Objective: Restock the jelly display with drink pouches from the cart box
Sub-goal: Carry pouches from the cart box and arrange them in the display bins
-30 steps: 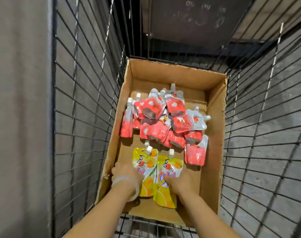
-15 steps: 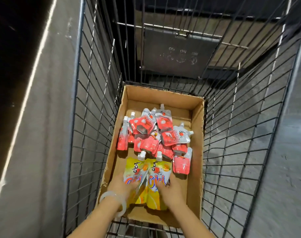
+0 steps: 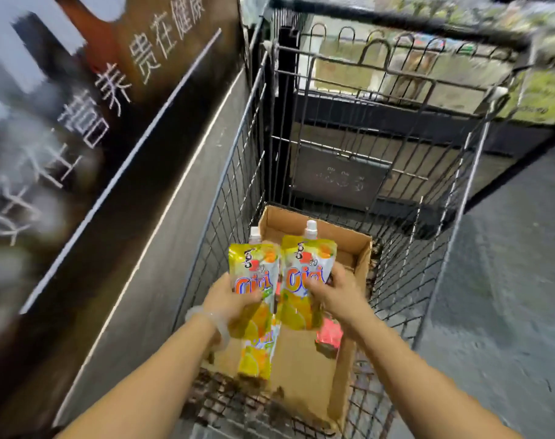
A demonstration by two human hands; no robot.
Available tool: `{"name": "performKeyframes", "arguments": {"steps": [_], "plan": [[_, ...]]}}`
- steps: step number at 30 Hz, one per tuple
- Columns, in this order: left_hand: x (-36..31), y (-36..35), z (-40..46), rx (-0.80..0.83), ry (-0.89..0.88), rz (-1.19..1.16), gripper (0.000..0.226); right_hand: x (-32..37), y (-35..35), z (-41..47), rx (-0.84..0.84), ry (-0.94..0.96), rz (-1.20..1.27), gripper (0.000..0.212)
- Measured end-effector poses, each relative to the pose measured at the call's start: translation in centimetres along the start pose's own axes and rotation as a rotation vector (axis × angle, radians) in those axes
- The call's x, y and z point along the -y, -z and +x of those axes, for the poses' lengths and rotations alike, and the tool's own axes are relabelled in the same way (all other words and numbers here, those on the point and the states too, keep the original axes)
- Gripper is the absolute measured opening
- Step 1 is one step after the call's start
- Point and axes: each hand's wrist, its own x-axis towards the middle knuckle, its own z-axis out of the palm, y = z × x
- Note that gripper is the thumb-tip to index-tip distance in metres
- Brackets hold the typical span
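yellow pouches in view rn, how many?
2. One yellow pouch in the left hand, one yellow pouch in the right hand, both above the box. More may hide behind them.

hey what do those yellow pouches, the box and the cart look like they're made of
Yellow pouches: probably flexible plastic or foil laminate, glossy, judging by the sheen, with white plastic-looking caps. Box: brown corrugated cardboard, matte, with folded flaps. Cart: dark metal wire mesh, likely coated.

Red pouches [image 3: 329, 336] mostly hidden behind yellow pouches [image 3: 304, 280]; signage [image 3: 89, 99] blurred.
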Motion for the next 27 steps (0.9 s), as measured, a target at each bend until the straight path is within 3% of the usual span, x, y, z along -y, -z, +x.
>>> {"name": "performKeyframes", "arguments": {"steps": [2, 6, 9, 12, 23, 27], "plan": [[-1.8, -0.3, -2.8, -0.019, -0.064, -0.083, 0.029, 3.0, 1.4, -1.4, 0.04, 0.087, 0.026, 0.027], [-3.1, -1.3, -9.3, -0.093, -0.182, -0.21, 0.031, 7.1, 3.6, -5.5, 0.157, 0.214, 0.072, 0.029], [-2.5, -2.0, -14.6, -0.152, -0.22, -0.326, 0.026, 8.6, 4.1, -9.6, 0.243, 0.295, -0.01, 0.029], [-1.0, -1.5, -19.3, -0.207, -0.225, -0.423, 0.035, 9.2, 3.6, -13.4, 0.328, 0.32, -0.089, 0.032], [12.5, 6.4, -36.8, -0.628, -0.3, -0.697, 0.025, 5.1, -9.3, -28.1, 0.79, 0.345, -0.249, 0.018], [21.1, 8.4, -46.9, -0.817, -0.285, -0.777, 0.036, 0.8, -15.7, -36.8, 0.99, 0.35, -0.357, 0.028]]}}
